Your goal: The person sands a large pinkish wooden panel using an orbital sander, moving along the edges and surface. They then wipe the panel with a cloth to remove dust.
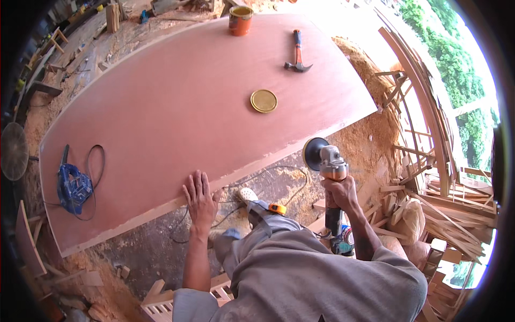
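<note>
My right hand (pixel 340 191) grips an angle grinder (pixel 334 166) fitted with a round sanding pad (pixel 315 153). The pad is tilted on edge beside the near edge of a large reddish wooden panel (pixel 161 112); whether it touches the wood I cannot tell. Flat on that panel, at its near edge, rests my left hand (pixel 200 201) with the fingers a little apart and nothing held. A claw hammer (pixel 297 54), a round gold tin lid (pixel 264 101) and an orange tin (pixel 240 22) sit on the panel's farther part.
A blue electric blower (pixel 73 187) with a looped cord lies at the panel's left end. Power cable (pixel 297 171) runs across the floor near my feet. A yellow tape measure (pixel 277 208) is at my leg. Sawdust (pixel 362 141) and piled wood strips (pixel 450 217) lie to the right.
</note>
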A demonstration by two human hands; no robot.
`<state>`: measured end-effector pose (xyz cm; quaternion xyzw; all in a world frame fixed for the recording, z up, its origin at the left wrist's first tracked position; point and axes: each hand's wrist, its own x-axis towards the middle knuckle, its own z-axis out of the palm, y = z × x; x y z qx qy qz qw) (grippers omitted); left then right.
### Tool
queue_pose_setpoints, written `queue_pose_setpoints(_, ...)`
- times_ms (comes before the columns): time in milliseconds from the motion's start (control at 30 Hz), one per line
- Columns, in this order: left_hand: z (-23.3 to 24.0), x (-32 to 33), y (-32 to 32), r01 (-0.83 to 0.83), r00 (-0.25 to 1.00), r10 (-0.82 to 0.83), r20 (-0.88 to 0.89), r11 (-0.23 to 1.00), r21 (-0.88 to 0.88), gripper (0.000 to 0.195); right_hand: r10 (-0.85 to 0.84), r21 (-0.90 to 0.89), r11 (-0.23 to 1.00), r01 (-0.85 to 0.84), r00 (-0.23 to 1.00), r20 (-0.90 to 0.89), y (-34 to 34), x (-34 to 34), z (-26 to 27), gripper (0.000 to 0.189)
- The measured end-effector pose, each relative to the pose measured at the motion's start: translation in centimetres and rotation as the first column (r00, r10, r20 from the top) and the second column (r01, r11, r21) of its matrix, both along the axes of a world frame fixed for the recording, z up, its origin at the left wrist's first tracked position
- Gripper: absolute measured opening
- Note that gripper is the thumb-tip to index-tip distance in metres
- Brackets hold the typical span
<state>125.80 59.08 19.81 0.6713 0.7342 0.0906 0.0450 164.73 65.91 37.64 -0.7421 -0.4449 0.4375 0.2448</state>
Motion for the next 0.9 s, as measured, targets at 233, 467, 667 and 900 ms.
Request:
queue_pose_setpoints(233,-1.4,-14.2,-9.9,-0.118,0.988,0.126,-0.084,0.989,0.093,0.076,0.298,0.029,0.954,-0.298,0.955,0.014,-4.9,-12.5,0.9,0.036)
queue_pose_setpoints(467,-2.2,-31.2,-27.2,-0.73,0.683,0.701,-0.203,0.657,-0.189,0.07,0.657,0.184,0.748,-0.638,0.751,-0.067,-15.1,-31.1,0.8,0.038)
queue_pose_setpoints(667,4.8,-26.1,-38.0,-0.165,0.459,0.528,0.715,0.841,-0.515,0.049,0.867,0.199,0.489,-0.849,0.448,-0.218,-23.0,-48.0,1.3,0.036)
queue_pose_setpoints(900,8.0,-24.3,-38.4,-0.536,-0.082,0.203,0.976,0.817,-0.215,0.05,0.944,0.204,0.222,-0.954,0.158,-0.29,-32.4,-67.0,-0.8,0.039)
